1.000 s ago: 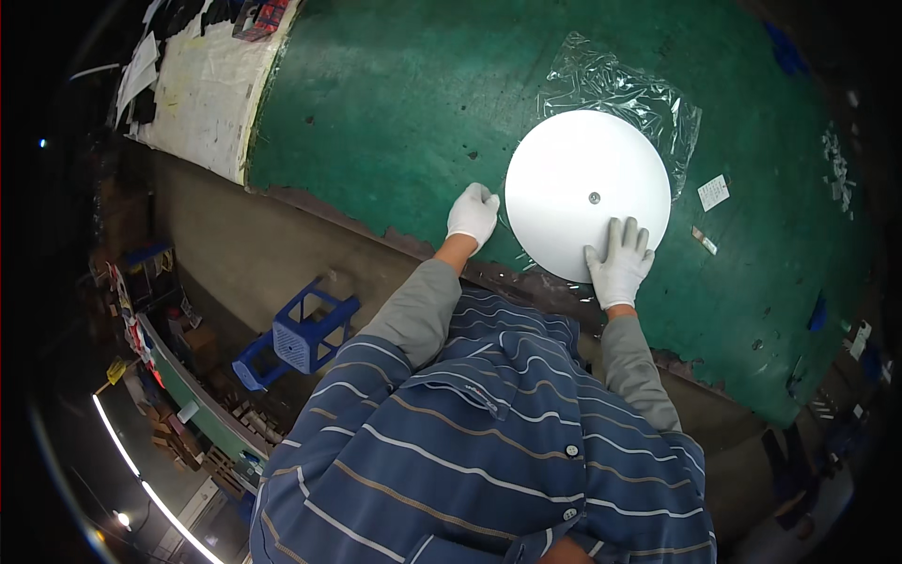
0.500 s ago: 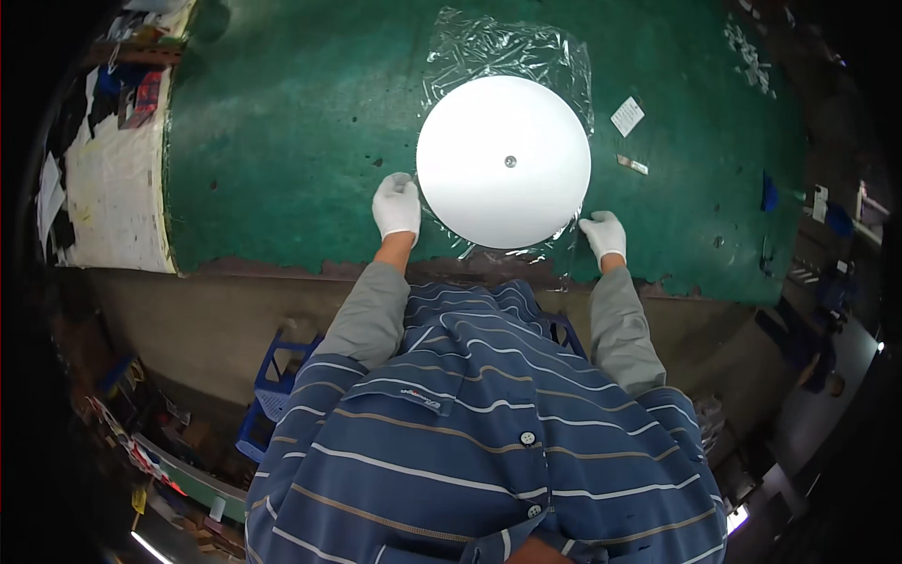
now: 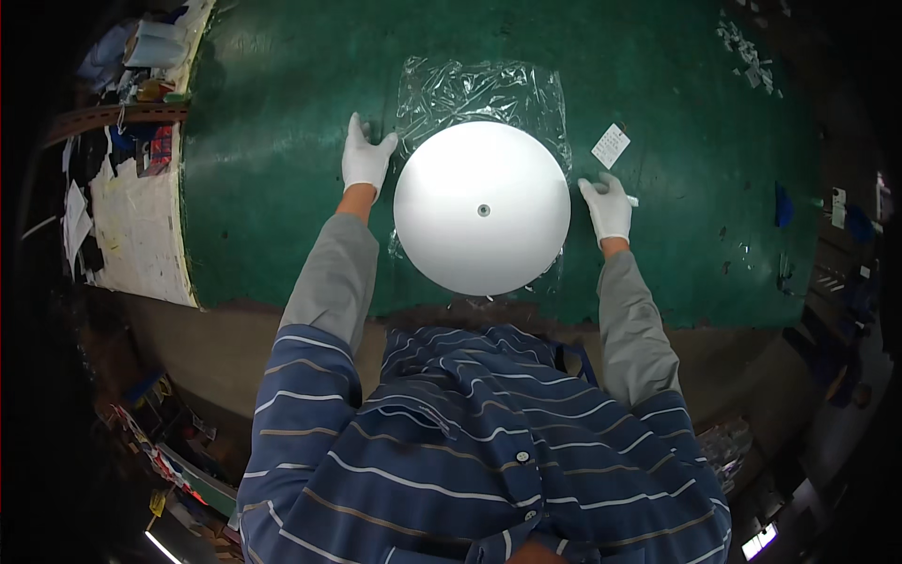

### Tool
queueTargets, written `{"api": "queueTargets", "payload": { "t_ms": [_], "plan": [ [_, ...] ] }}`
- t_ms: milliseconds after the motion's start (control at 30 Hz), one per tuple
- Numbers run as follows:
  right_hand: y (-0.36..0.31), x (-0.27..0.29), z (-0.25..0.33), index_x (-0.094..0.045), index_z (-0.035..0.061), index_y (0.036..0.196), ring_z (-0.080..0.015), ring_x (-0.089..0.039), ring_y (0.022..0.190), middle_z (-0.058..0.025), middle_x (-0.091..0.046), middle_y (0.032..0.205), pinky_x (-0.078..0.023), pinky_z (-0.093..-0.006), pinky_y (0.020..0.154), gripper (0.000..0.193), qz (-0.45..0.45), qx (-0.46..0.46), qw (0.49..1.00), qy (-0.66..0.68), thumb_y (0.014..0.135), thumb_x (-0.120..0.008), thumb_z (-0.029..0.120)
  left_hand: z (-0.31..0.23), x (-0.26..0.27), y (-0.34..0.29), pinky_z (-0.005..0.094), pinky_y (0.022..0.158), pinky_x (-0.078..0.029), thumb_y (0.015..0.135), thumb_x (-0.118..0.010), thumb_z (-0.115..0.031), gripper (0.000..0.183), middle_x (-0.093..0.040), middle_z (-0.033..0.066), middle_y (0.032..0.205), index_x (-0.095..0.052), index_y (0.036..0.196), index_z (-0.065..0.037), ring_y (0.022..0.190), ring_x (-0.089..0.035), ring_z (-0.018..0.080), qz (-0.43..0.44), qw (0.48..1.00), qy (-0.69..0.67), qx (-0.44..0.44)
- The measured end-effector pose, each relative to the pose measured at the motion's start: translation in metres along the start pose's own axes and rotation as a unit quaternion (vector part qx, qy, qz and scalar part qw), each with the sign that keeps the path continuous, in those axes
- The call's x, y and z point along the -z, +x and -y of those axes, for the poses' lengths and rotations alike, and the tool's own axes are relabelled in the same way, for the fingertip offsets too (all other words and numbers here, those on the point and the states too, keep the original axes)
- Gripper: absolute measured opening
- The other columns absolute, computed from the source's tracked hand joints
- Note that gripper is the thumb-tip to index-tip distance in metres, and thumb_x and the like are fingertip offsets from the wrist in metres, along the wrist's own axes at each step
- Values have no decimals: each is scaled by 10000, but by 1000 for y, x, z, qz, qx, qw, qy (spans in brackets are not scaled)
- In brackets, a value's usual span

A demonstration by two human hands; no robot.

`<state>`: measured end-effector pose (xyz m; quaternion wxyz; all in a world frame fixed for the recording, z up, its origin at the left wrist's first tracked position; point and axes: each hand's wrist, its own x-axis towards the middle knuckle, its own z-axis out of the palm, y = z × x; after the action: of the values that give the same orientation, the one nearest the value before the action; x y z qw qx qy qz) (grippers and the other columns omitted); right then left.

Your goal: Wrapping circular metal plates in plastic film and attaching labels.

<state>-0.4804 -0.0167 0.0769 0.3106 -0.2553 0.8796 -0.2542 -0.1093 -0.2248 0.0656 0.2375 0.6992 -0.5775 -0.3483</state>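
A large round white disc [image 3: 482,254] with a small fitting at its centre lies on a clear plastic bag [image 3: 484,86], which sticks out mostly beyond its far edge. My left hand [image 3: 365,158], in a white glove, is spread open at the disc's far left, thumb towards the bag's edge. To the disc's right hovers my right hand [image 3: 609,209], also gloved; its fingers are apart and hold nothing. A white paper tag [image 3: 611,147] rests just past the right fingertips. Beside that hand, a small pale strip [image 3: 632,201] is partly hidden.
The green tabletop [image 3: 282,188] has a worn near edge. White scraps [image 3: 745,58] are scattered at the far right. On the left stands a pale, paint-marked surface [image 3: 141,226] with papers and clutter. A small blue item [image 3: 784,204] is near the right edge.
Both hands have moved farther up along the disc's sides, away from me. My left fingers have spread apart. The whole view has shifted, so the disc appears lower.
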Motion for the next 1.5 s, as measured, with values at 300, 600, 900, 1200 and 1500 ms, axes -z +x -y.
{"api": "queueTargets", "payload": {
  "t_ms": [300, 600, 900, 1200, 1500],
  "plan": [
    [105, -36, 119, -508, -46, 1406, -290, -689, 1023, -163, -691, 1169, -530, -334, 874, 799, 37, 93, 985, -139, 819, -754, 438, -54, -52, 78, 389, 963, -520, 818, -764, -329, 883, -641, 154, 1286, -348, 1535, -24, 1109, -656, 322, -70, 976, 201, -41],
    [131, -12, 90, -658, 33, 1175, -187, -667, 765, -82, -701, 960, -527, -259, 705, 232, 103, -94, 972, 188, 965, -622, 125, -15, -44, 152, 395, 888, -561, 908, -678, -253, 593, -687, 149, 1106, -464, 1403, -5, 952, -688, 299, 152, 965, 196, -79],
    [102, 14, 104, -647, 0, 1183, -152, -635, 794, -85, -656, 938, -538, -242, 754, 222, 197, -15, 911, 362, 978, -612, 76, -79, -26, 87, 385, 852, -573, 1030, -492, -87, 208, -658, 161, 1065, -539, 1202, 21, 890, -662, 250, 159, 890, -414, 104],
    [-1, 14, 26, -756, 79, 986, -212, -636, 830, -61, -663, 910, -527, -318, 816, 127, 229, 317, 916, -87, 924, -647, 96, -26, 6, -6, 281, 762, -510, 951, -621, -164, 152, -674, 68, 836, -681, 1047, -64, 744, -626, 170, 335, 941, -2, -38],
    [-17, 11, 95, -781, 88, 902, -344, -654, 926, -152, -681, 991, -535, -416, 823, 326, 167, 167, 879, -415, 766, -771, 383, -80, 11, -10, 404, 962, -460, 793, -752, -550, 585, -736, 96, 1061, -703, 1193, -127, 1035, -683, 247, 308, 800, 510, -70]
  ]
}}
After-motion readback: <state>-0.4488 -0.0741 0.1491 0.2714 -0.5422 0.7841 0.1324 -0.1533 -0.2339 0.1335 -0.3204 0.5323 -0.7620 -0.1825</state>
